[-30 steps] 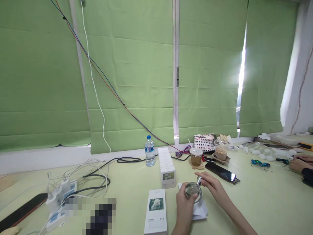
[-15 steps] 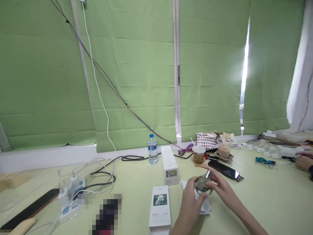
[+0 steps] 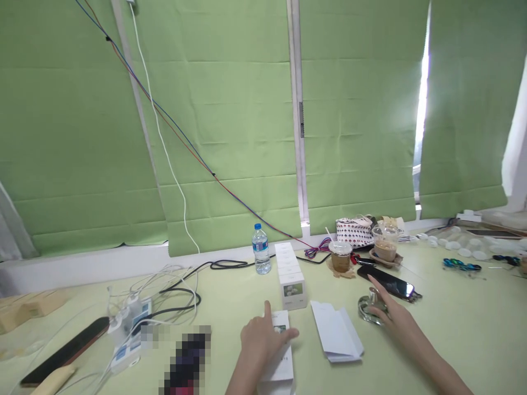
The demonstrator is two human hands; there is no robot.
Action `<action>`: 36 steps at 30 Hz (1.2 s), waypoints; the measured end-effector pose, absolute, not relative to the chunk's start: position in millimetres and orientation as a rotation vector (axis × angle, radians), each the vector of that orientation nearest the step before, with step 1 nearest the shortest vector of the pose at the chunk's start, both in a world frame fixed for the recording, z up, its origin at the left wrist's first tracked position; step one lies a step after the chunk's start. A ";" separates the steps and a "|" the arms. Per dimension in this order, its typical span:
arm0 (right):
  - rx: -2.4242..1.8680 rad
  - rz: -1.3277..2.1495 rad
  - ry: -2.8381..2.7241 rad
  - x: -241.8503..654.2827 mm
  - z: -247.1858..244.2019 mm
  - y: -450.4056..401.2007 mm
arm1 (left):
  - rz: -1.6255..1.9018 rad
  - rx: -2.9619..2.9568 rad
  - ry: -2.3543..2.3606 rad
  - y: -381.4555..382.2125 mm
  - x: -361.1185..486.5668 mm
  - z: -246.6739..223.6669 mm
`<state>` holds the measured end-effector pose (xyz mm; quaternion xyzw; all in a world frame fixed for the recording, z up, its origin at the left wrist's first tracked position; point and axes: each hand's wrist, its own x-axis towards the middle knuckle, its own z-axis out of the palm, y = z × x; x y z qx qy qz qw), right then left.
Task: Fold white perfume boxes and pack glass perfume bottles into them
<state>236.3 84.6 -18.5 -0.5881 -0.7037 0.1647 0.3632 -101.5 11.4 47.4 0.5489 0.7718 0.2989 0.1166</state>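
Note:
My left hand (image 3: 260, 341) is over a white box (image 3: 282, 370) with a flower picture, index finger and thumb spread apart. Whether the palm touches the box cannot be made out. On the right, my right hand (image 3: 392, 317) has its thumb and fingers about the silver top of a round glass bottle (image 3: 365, 311), which appears to rest on the table. Between my hands lies a flat, unfolded white carton (image 3: 338, 333). Behind the flower box stands a row of similar white boxes (image 3: 293, 293).
A water bottle (image 3: 262, 255) stands left of the box row. Drink cups (image 3: 341, 258), a black phone (image 3: 389, 282) and a patterned pouch (image 3: 354, 231) sit behind my right hand. At left are a power strip (image 3: 127, 351) and tangled cables. Small white round pieces (image 3: 465, 252) lie far right.
My hands have parted. The left let go of the glass bottle and moved left over the flower box; the right took the bottle rightward, away from the white carton.

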 end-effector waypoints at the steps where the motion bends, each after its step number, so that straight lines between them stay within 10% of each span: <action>1: -1.519 0.442 -1.800 235.9 -20.6 83.9 | 0.695 1.660 2.275 9.6 -97.9 44.2; 5: -1.551 0.498 -1.803 243.7 -34.5 83.6 | 0.304 1.770 2.268 0.5 -92.5 47.2; 14: -1.372 0.107 -1.623 227.5 -13.7 70.9 | 1.387 1.293 1.942 3.4 -123.0 78.9; 24: -0.839 0.722 -2.151 129.1 48.4 50.5 | 1.615 1.440 1.575 2.4 -88.1 55.4; 30: -1.219 0.443 -1.968 144.0 27.1 84.5 | 1.482 1.473 1.917 -1.5 -100.7 68.3; 36: -0.748 1.057 -1.972 121.5 7.7 56.4 | 1.653 1.180 1.508 5.1 -81.9 54.0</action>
